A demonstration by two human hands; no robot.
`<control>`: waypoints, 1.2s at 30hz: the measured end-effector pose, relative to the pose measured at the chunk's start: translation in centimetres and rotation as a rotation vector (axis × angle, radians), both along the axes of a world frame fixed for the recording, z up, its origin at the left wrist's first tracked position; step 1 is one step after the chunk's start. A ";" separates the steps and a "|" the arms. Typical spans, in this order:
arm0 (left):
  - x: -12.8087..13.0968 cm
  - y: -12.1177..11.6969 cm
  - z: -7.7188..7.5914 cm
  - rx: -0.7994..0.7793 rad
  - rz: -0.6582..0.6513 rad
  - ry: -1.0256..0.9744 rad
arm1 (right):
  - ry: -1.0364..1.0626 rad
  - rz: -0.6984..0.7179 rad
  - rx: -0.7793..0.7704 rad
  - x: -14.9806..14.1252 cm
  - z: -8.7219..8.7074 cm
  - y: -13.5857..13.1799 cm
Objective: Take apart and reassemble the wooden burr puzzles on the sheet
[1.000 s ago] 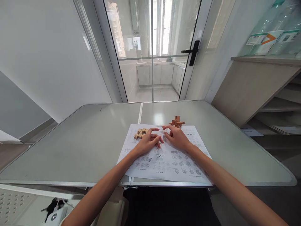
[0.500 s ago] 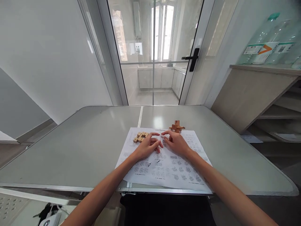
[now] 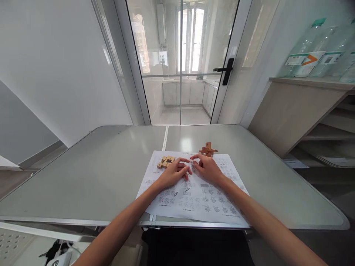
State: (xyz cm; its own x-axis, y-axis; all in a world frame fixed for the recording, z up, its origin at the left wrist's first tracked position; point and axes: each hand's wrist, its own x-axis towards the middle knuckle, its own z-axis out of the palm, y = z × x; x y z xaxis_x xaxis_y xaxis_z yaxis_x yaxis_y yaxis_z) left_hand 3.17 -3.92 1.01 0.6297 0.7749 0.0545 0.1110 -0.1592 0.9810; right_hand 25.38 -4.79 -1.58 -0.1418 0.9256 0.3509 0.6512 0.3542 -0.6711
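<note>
A printed sheet of paper [image 3: 188,205] with rows of small line diagrams lies on the table. My left hand [image 3: 177,171] rests over its upper middle, fingers apart and loosely bent, with nothing seen in them. Facing it, my right hand [image 3: 206,168] lies on the sheet with curved, parted fingers and no object visible in them. The fingertips of both hands come close together. Just left of my left hand sits a pale wooden block puzzle [image 3: 166,161]. Beyond my right hand stands a reddish-brown interlocking wooden puzzle [image 3: 208,148], its lower part hidden by that hand.
The grey table [image 3: 83,177] has a metal seam running through it. Behind it stands a glass door [image 3: 163,92] with a black handle [image 3: 227,71]. On the right, clear plastic bottles [image 3: 307,55] top a shelf unit [image 3: 294,107]. A white device and cables lie at lower left.
The camera view has shifted very slightly. Both hands stay nearly in place over the paper, and the two wooden puzzles have not moved.
</note>
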 end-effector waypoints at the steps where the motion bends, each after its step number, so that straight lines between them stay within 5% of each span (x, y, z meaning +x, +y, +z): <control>1: 0.0 0.1 -0.1 0.002 -0.002 -0.001 | -0.001 -0.002 0.002 0.0 0.0 0.0; 36: 0.1 -0.2 0.4 0.007 0.002 0.018 | -0.048 0.008 0.030 -0.3 0.3 -0.2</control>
